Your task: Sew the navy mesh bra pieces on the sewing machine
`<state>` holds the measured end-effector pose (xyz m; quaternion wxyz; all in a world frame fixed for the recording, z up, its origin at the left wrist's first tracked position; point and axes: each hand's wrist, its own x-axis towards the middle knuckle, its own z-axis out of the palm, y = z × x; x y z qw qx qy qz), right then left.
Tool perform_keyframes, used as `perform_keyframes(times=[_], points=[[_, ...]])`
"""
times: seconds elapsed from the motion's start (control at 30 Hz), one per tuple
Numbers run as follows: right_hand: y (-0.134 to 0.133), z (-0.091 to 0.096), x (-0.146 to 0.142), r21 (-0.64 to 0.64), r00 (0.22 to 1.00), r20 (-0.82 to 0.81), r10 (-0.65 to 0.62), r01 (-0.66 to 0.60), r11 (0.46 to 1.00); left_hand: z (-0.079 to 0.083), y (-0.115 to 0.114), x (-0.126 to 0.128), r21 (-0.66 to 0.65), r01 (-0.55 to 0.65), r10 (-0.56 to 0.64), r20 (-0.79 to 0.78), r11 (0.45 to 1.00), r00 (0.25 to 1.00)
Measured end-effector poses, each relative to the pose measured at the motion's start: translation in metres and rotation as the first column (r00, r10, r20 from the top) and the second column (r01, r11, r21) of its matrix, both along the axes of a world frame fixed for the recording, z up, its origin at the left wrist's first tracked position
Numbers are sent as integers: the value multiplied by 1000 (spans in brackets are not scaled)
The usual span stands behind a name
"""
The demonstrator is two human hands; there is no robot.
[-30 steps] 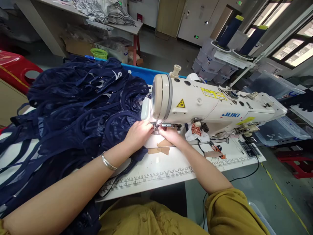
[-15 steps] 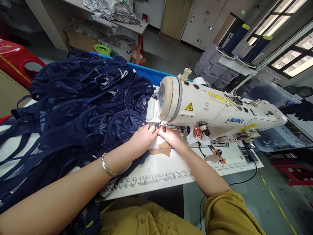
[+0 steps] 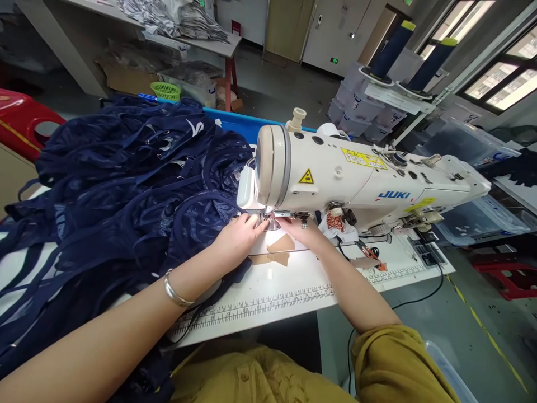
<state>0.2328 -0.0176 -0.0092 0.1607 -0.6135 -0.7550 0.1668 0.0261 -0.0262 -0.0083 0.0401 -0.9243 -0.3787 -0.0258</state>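
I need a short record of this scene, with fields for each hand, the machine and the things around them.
machine: white sewing machine on the table
left hand: on the navy fabric, fingertips at the presser foot; grip unclear
right hand: under the sewing machine, beside the presser foot; grip unclear
left wrist: silver bracelet
behind: two navy thread cones

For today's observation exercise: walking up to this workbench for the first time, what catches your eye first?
A big heap of navy mesh garments fills the left of the table. Beside it, on the right, stands a white JUKI sewing machine. The left hand and right hand meet under its head, by the needle.
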Motion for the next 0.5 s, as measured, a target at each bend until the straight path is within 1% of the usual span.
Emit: perform_keyframes(times=[0.07,0.13,0.23,0.33,0.4,0.43,0.5], points=[[-2,1,3,7,993,92,77,-78,997,-1,1,0,-1,-6,6,5,1000,1000],[-2,0,3,0,981,154,119,-121,993,-2,3,0,-11,-10,10,4,1000,1000],[1,-4,0,-4,974,198,110,-111,994,-5,7,-1,-32,-12,13,44,999,999],[1,-3,-1,0,975,196,105,-107,994,-8,14,-4,-70,3,7,145,998,989],[0,2,0,-12,984,156,86,-85,996,-5,19,-7,-145,36,-6,206,989,979],[-1,5,1,-21,989,129,69,-66,998,-1,22,-8,-204,66,-17,230,977,973],[-3,9,2,-18,997,69,44,-43,999,15,22,-13,-333,128,-37,265,934,963]])
